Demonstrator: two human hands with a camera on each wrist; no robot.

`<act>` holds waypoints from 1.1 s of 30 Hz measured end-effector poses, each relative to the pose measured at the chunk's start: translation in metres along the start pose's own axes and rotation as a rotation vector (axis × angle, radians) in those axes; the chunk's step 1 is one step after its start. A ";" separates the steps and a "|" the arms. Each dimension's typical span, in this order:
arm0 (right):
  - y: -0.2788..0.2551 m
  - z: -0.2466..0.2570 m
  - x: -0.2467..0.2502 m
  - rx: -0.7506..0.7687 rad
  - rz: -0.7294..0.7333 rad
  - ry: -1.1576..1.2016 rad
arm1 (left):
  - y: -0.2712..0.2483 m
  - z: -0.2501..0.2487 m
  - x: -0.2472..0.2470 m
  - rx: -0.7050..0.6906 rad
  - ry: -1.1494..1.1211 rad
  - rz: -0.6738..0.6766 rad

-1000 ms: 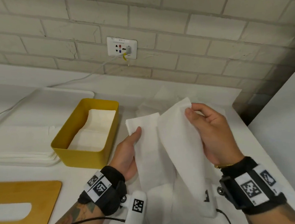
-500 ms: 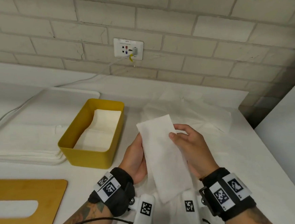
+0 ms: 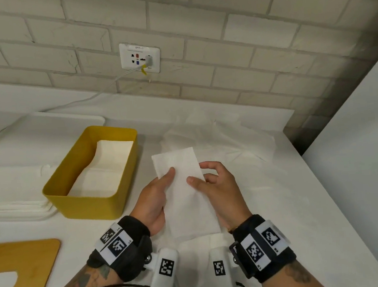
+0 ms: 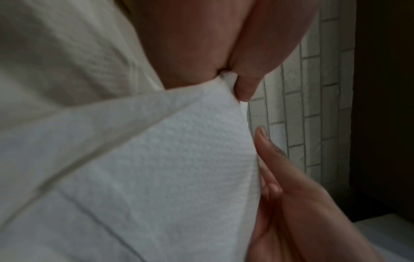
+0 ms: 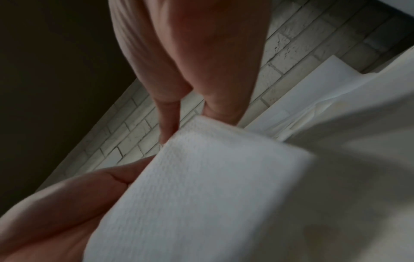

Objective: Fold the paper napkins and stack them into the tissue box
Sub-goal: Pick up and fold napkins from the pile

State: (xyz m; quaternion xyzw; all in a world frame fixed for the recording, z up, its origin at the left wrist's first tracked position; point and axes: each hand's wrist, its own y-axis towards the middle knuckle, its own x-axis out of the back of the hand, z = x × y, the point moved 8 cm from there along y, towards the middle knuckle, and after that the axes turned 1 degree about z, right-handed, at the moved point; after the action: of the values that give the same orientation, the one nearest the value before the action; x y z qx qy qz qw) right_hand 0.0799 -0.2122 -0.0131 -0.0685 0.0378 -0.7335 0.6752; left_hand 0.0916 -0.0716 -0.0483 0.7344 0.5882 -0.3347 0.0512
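A white paper napkin [image 3: 185, 189], folded into a long narrow strip, is held up over the table between both hands. My left hand [image 3: 156, 195] grips its left edge, thumb on top. My right hand [image 3: 214, 186] pinches its right edge, thumb on the front and fingers curled behind. The left wrist view shows the napkin [image 4: 156, 159] pinched under my left thumb. In the right wrist view the napkin [image 5: 201, 186] lies across my right palm. The yellow tissue box [image 3: 84, 201] stands open to the left, with folded napkins [image 3: 104, 168] inside it.
Unfolded white napkins [image 3: 228, 140] lie spread on the table behind my hands. A stack of white sheets [image 3: 14, 207] lies left of the box. A wooden lid with a slot [image 3: 24, 269] rests at the near left. A cable [image 3: 102, 89] runs from the wall socket [image 3: 140, 57].
The right hand has brought the open flap of the napkin over onto the left half, folding it into one narrow strip. Both hands have come closer together and lower.
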 end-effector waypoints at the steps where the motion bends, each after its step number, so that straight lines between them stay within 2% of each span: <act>1: -0.005 -0.006 -0.002 -0.031 0.041 -0.014 | 0.000 -0.003 0.002 -0.016 -0.008 -0.009; 5: -0.031 -0.039 0.001 -0.238 0.251 -0.112 | 0.001 -0.020 0.015 -0.107 -0.013 -0.054; 7: -0.036 -0.038 0.020 -0.266 0.294 -0.238 | 0.000 -0.025 0.021 -0.138 -0.007 -0.077; 13: 0.014 0.009 0.096 -0.010 0.054 -0.819 | -0.003 -0.023 0.022 -0.143 -0.002 -0.102; 16: 0.037 0.004 0.095 0.036 0.188 -1.143 | -0.006 -0.019 0.021 -0.131 0.002 -0.120; 19: 0.047 -0.013 0.088 -0.016 0.313 -1.349 | -0.007 -0.018 0.026 -0.120 -0.009 -0.135; 23: 0.053 -0.011 0.079 0.080 0.279 -1.448 | -0.011 -0.017 0.033 -0.115 -0.020 -0.156; 26: 0.053 -0.007 0.080 0.134 0.234 -1.455 | -0.013 -0.015 0.038 -0.112 -0.033 -0.169; 28: 0.052 0.004 0.084 0.155 0.190 -1.340 | -0.014 -0.015 0.040 -0.110 -0.043 -0.187; 31: 0.039 0.048 0.089 0.250 0.069 -0.964 | -0.013 -0.014 0.038 -0.104 -0.044 -0.195; 33: 0.022 0.079 0.084 0.268 0.073 -0.623 | -0.013 -0.014 0.032 -0.099 -0.042 -0.183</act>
State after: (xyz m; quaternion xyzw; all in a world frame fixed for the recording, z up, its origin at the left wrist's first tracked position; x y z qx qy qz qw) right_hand 0.1069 -0.2952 0.0658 -0.1987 -0.2646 -0.6512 0.6830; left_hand 0.0891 -0.0346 -0.0511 0.6670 0.6676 -0.3236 0.0691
